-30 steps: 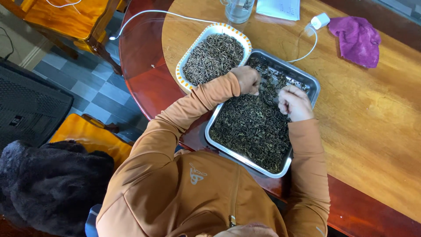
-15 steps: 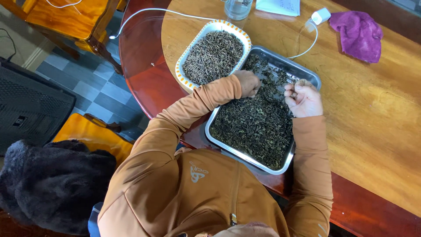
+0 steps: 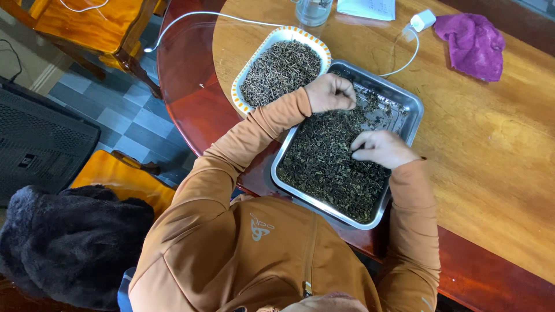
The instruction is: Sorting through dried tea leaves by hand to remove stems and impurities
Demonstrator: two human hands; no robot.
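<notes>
A rectangular metal tray holds a layer of dark dried leaves on the wooden table. My left hand is curled into a fist over the tray's far left corner, beside an oval plate heaped with thin brownish stems. What the fist holds is hidden. My right hand rests on the leaves in the middle of the tray, with the fingertips pinched together on some of them. Both arms are in orange sleeves.
A purple cloth, a white charger with its cable, a glass and a paper lie at the table's far side. To the left stand a wooden chair, an orange cushion, a dark furry item and a black panel.
My right hand has moved from the tray's far right part toward me, down onto the leaves in the middle. My left hand has stayed at the far left corner.
</notes>
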